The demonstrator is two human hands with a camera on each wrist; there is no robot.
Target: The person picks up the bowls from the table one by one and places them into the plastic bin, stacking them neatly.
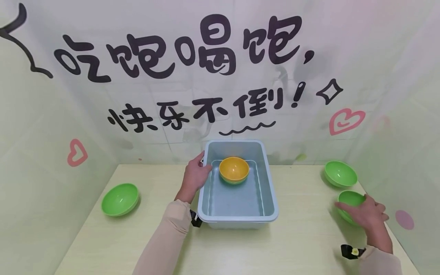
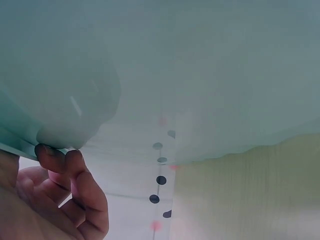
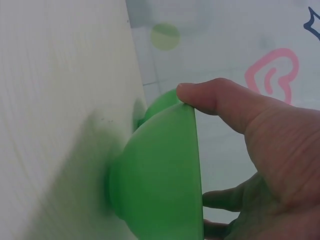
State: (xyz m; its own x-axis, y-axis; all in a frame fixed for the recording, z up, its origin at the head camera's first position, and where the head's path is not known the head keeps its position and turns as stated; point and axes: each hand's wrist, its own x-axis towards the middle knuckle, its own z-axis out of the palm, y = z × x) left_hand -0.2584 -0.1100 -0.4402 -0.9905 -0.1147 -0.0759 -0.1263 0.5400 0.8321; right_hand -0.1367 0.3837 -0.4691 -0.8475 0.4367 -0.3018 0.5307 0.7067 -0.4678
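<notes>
My left hand [image 1: 196, 175] grips the left rim of a light blue plastic basin [image 1: 237, 219], thumb over the rim; in the left wrist view its curled fingers [image 2: 90, 195] are at the rim's underside. Inside the basin, toward the back, sits a yellow bowl [image 1: 234, 168] with a green edge showing beneath it. At the right, my right hand [image 1: 369, 212] spreads over a green bowl [image 3: 160, 170] that stands upright on the table. Its thumb touches the bowl's rim in the right wrist view. The other fingers reach toward the far side, partly hidden by the bowl.
Just behind the right hand's bowl stands another green bowl [image 1: 341, 174]. A third green bowl [image 1: 120, 199] is on the left of the pale wooden table [image 1: 302, 236]. Translucent curtains [image 1: 395, 126] with black lettering and pink hearts close off the back and sides.
</notes>
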